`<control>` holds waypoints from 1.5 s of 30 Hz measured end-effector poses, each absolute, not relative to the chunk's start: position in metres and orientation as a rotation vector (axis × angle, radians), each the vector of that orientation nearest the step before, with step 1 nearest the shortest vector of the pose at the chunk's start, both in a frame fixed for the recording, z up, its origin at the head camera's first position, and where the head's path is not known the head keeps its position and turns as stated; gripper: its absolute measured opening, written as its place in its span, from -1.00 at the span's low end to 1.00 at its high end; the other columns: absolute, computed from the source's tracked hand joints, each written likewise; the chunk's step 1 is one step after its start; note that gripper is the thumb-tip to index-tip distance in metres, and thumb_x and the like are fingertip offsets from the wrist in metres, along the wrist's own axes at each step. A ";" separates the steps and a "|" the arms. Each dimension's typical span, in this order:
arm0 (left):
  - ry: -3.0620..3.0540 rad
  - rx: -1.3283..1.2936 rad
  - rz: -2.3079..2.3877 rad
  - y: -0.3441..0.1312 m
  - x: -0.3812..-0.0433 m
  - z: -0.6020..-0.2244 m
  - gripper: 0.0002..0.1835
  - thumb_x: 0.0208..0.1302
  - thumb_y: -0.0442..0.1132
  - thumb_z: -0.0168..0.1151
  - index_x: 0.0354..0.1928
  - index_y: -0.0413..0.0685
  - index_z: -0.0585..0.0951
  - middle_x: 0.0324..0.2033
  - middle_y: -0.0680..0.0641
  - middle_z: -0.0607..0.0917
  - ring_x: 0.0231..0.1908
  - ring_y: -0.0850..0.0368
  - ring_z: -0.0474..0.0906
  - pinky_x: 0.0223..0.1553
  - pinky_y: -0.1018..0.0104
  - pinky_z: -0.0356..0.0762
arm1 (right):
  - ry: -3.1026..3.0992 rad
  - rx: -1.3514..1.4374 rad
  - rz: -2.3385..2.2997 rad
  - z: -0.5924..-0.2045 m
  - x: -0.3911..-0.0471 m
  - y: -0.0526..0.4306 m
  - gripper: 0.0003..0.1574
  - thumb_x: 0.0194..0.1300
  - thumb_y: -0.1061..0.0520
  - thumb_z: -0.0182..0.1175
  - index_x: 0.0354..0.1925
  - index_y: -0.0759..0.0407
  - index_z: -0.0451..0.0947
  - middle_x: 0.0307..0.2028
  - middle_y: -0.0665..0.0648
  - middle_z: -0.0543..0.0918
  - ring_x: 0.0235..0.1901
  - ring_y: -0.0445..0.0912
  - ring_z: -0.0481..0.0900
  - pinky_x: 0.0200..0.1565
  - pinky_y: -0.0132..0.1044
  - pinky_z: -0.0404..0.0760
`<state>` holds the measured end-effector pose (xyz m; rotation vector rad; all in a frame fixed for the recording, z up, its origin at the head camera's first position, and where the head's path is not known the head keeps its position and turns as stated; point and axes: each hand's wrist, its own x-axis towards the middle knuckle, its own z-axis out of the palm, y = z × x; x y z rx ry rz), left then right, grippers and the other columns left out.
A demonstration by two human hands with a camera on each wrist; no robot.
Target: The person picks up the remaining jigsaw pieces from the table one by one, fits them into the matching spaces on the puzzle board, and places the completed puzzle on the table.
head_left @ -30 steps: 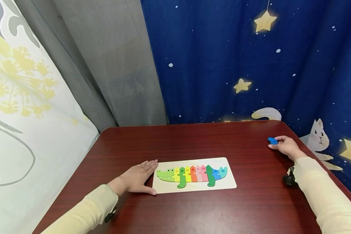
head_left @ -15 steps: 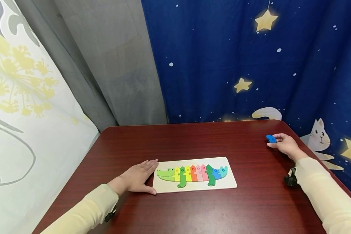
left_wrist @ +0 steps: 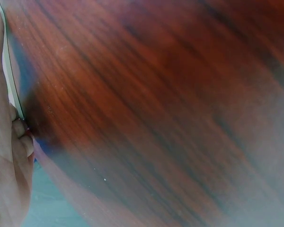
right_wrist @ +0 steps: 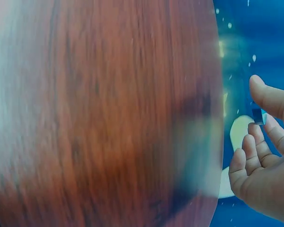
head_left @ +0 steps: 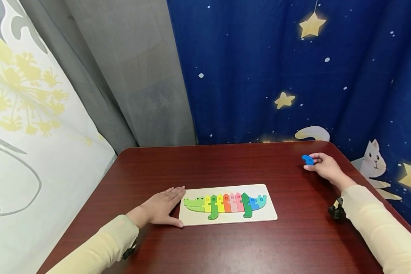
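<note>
A pale wooden puzzle board point(head_left: 198, 222) lies on the table, bearing a crocodile point(head_left: 225, 204) made of coloured pieces, from a green head at left to a blue tail at right. My left hand point(head_left: 160, 207) rests at the board's left edge, fingers straight and thumb at the near corner. In the left wrist view that hand point(left_wrist: 4, 123) shows at the far left beside the board's edge. Over the table's far right, my right hand point(head_left: 327, 167) pinches a small blue puzzle piece point(head_left: 308, 160) between thumb and fingers. In the right wrist view the piece is mostly hidden by the hand point(right_wrist: 270, 151).
The dark red wooden table point(head_left: 226, 251) has rounded far corners. Behind it hang a grey curtain point(head_left: 140, 76) and a blue curtain point(head_left: 246, 68) with stars and a cat print. A white floral cloth point(head_left: 37, 152) hangs on the left.
My right hand has moved a little left and away from me with the blue puzzle piece, which has tilted. The left hand and the board have stayed put.
</note>
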<state>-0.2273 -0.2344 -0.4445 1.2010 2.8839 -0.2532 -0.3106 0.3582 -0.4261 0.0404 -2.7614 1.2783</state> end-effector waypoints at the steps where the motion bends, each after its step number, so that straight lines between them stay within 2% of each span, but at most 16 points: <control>1: 2.883 1.200 -0.256 -0.234 -0.228 -0.445 0.26 0.04 0.67 -0.21 0.47 -0.27 0.12 0.46 -0.20 0.13 0.43 -0.04 0.07 0.41 0.10 0.03 | -2.760 0.047 1.285 -0.425 -0.310 0.355 -0.29 0.27 0.11 0.33 0.18 0.51 0.29 -0.08 0.37 0.48 -0.18 0.05 0.43 -0.29 -0.47 0.46; 12: 2.878 1.159 -0.260 -0.234 -0.229 -0.446 0.27 0.02 0.69 -0.25 0.49 -0.24 0.09 0.47 -0.16 0.09 0.44 0.02 0.02 0.42 0.16 -0.02 | -2.733 0.152 1.372 -0.418 -0.308 0.332 -0.27 0.26 0.12 0.35 0.20 0.49 0.29 -0.04 0.38 0.47 -0.16 0.07 0.44 -0.28 -0.55 0.49; 23: 2.875 1.154 -0.254 -0.234 -0.229 -0.447 0.27 0.02 0.68 -0.24 0.49 -0.24 0.09 0.48 -0.16 0.09 0.44 0.02 0.02 0.42 0.16 -0.03 | -2.693 0.233 1.418 -0.417 -0.303 0.310 -0.34 0.19 0.23 0.38 0.16 0.48 0.35 -0.11 0.34 0.48 -0.20 0.04 0.42 -0.26 -0.49 0.48; 34: 2.878 1.188 -0.239 -0.234 -0.227 -0.446 0.26 0.03 0.67 -0.21 0.48 -0.27 0.11 0.46 -0.20 0.11 0.43 -0.02 0.05 0.41 0.11 0.03 | -2.680 0.346 1.496 -0.415 -0.293 0.285 -0.33 0.15 0.24 0.41 0.14 0.46 0.38 -0.12 0.33 0.50 -0.21 0.02 0.43 -0.26 -0.50 0.49; 45: 2.877 1.176 -0.257 -0.235 -0.228 -0.447 0.26 0.04 0.67 -0.25 0.49 -0.25 0.08 0.47 -0.18 0.09 0.44 0.01 0.02 0.42 0.16 -0.03 | -2.715 0.425 1.515 -0.414 -0.287 0.266 -0.34 0.13 0.22 0.43 0.13 0.43 0.41 -0.13 0.29 0.52 -0.19 0.04 0.43 -0.24 -0.45 0.49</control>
